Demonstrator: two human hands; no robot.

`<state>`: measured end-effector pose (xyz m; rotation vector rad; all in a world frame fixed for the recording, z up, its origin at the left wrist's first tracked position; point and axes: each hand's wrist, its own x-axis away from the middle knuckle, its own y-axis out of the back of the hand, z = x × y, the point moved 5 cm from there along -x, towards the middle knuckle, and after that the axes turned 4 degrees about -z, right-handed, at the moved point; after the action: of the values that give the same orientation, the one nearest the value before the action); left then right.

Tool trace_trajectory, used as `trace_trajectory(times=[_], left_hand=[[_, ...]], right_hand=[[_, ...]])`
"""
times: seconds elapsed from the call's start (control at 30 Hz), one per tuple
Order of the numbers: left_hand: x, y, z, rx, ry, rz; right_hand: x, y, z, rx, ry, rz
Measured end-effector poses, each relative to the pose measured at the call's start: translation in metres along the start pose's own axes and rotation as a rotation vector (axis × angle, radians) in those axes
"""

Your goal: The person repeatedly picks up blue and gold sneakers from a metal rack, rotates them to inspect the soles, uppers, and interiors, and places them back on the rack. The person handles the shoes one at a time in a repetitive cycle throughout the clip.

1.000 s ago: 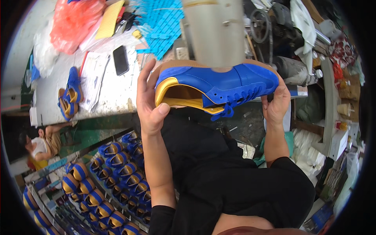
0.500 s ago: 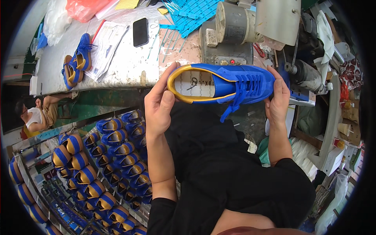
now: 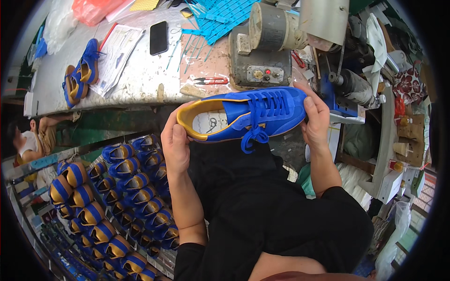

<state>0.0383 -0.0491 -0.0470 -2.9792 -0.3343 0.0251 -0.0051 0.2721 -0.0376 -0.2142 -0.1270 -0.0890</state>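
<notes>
One blue lace-up sneaker spans from the left grip, closed on its heel, to the right grip, closed on its toe. This seems a handling step; turning it calls for both grips together.

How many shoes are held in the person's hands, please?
1: a blue shoe, heel at the left hand, toe at the right hand. Other shoes, on the table and at lower left, are not held; some may be hidden.
</notes>
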Motion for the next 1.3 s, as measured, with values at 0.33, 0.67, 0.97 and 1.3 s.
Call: trace_trajectory(times=[0.33, 0.67, 0.97, 1.3], left_hand=[[0.064, 0.019, 0.019, -0.268, 0.060, 0.302], [0.091, 0.026, 0.048, -0.471, -0.062, 0.097], [0.100, 0.031, 0.058, -0.350, 0.015, 0.048], [0.216, 0.081, 0.015, -0.376, -0.199, -0.232]], right_hand=[[-0.014, -0.039, -0.087, 0.126, -0.176, 0.401], [-0.018, -0.068, -0.136, 0.219, -0.209, 0.503], [-0.018, -0.065, -0.153, 0.241, -0.216, 0.437], [0.002, -0.162, -0.168, 0.213, -0.522, 0.623]])
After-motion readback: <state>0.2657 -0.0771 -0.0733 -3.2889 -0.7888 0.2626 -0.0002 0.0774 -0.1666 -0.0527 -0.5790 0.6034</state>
